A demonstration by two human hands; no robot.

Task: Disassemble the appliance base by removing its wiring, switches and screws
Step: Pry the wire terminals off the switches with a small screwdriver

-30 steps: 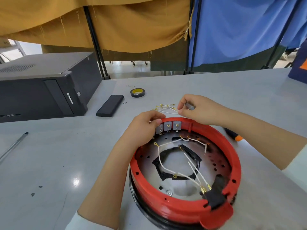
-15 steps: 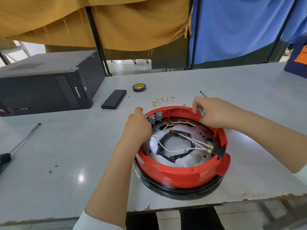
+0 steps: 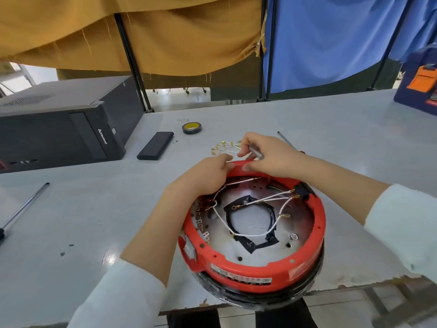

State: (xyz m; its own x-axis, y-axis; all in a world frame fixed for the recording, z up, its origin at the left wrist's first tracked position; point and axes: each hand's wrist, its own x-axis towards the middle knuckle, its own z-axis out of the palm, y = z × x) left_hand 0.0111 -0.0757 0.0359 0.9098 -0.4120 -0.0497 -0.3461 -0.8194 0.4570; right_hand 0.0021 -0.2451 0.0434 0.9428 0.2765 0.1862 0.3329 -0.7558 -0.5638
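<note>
**Desk:** Grey worktable in the head view, mustard curtain and blue curtain hanging behind it. Where does the appliance base sit?

**Photographer:** At the near edge of the table, its black underside overhanging. The appliance base is a red ring on a black rim, open side up, with white wires looped across the metal floor inside.

**Desk:** And the hands?

**Photographer:** Both at the far rim of the ring. The left hand comes in over the left side, fingers curled on the rim, a white wire running up under them; whether they pinch that wire, I cannot tell. The right hand grips a screwdriver, whose metal shaft pokes out beyond the knuckles, while its thumb presses the rim top.

**Desk:** Anything already out?

**Photographer:** A bundle of loose wires with brass terminals lies on the table just beyond the hands.

**Desk:** Surroundings?

**Photographer:** A black computer case at far left, a black slab beside it, a tape roll behind, a long screwdriver at the left edge, and a blue box at far right.
</note>
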